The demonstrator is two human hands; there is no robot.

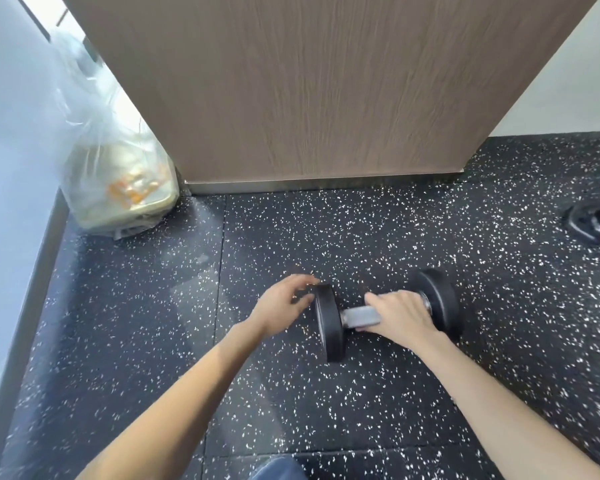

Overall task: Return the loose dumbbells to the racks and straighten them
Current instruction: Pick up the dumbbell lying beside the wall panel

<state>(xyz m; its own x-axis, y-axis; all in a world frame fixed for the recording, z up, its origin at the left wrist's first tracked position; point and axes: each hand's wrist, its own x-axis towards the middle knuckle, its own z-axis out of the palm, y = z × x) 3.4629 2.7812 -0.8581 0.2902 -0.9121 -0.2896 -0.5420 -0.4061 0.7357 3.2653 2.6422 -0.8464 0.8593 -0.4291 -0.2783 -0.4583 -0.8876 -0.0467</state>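
A black dumbbell [329,327] with round heads and a silver handle lies on the speckled black rubber floor, in the middle of the view. My right hand [400,315] is wrapped over the right part of the handle, close to the right head. My left hand [286,303] is at the outer face of the left head, fingers spread and touching its top edge. No rack is in view.
A brown wood-grain panel [319,91] stands straight ahead with a metal strip at its foot. A clear plastic bag [118,181] with pale contents sits in the left corner. Dark gym equipment [594,220] lies at the right edge. A grey wall runs along the left.
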